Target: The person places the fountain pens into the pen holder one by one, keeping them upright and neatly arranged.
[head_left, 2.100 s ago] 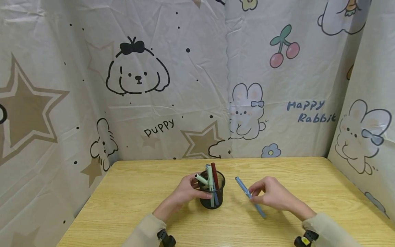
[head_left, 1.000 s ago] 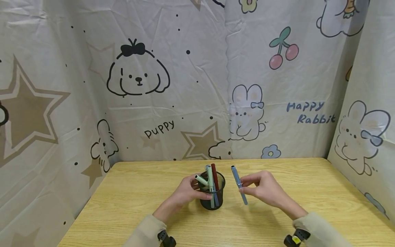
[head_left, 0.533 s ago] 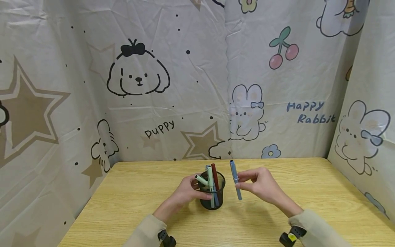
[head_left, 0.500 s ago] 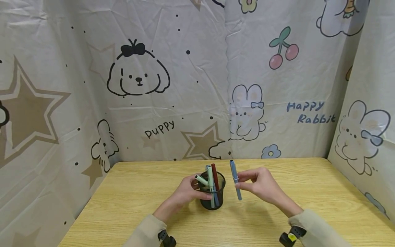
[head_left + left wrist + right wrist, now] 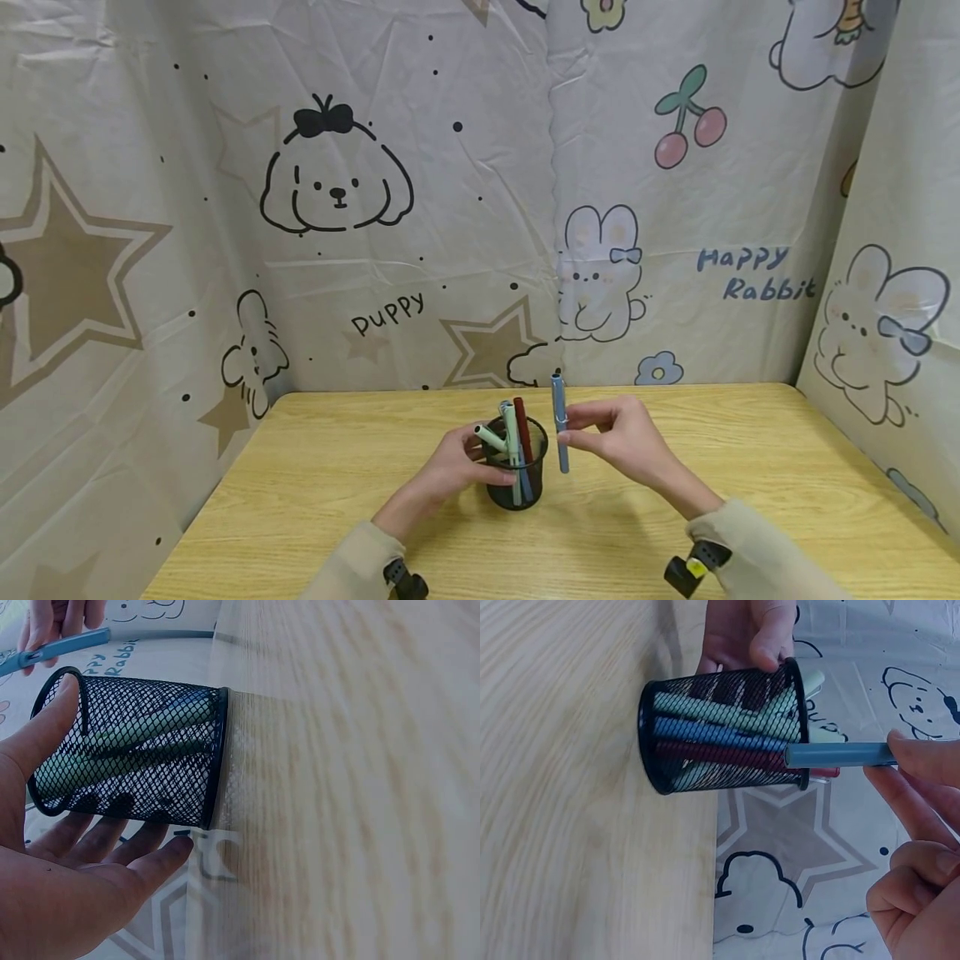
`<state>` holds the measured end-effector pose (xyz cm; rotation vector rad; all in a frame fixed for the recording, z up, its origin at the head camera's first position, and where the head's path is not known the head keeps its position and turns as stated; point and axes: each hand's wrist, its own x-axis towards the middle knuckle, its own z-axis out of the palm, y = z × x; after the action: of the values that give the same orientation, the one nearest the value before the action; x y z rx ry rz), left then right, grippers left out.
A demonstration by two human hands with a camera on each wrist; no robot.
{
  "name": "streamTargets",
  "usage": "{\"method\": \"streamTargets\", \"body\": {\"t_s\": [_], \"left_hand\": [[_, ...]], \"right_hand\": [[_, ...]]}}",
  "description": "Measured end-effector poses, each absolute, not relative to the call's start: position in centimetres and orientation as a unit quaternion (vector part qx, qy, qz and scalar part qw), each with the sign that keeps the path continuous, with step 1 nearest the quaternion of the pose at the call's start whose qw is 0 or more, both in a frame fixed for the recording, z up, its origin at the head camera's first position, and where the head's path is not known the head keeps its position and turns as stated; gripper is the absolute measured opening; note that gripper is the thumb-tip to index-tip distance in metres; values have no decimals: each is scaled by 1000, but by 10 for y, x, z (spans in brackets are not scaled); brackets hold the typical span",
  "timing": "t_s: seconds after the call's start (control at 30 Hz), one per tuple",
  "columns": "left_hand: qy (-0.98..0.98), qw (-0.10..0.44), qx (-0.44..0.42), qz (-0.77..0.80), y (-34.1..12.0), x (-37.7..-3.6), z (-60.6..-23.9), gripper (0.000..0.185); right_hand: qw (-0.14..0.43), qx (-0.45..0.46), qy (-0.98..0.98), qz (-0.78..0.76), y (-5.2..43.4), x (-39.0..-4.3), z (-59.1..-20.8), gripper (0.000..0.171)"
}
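Note:
A black mesh pen holder stands upright on the table. My left hand grips it from the left, thumb at the near side and fingers behind it. Inside are light green pens, a dark red pen and a blue one. Between thumb and fingertips, my right hand pinches another blue pen. That pen is nearly vertical in the air, just right of the holder, its lower end below rim height. In the right wrist view it overlaps the rim; whether they touch I cannot tell.
The wood-grain table reaches back to a printed cloth curtain, which also hangs along both sides. Both wrists carry black strapped devices, such as the right wrist camera.
My right hand has moved left and upward with the blue pen, bringing it beside the holder. The pen has turned from slanted to nearly vertical. My left hand and the holder have stayed put.

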<state>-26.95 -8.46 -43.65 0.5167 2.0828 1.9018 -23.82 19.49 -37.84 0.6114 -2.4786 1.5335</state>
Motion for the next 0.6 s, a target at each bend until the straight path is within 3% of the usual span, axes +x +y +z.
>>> {"method": "streamTargets", "body": {"t_s": [0.6], "left_hand": [[709, 144, 179, 666, -84, -274, -440, 69]], "right_hand": [[114, 240, -787, 556, 170, -246, -372, 25]]}}
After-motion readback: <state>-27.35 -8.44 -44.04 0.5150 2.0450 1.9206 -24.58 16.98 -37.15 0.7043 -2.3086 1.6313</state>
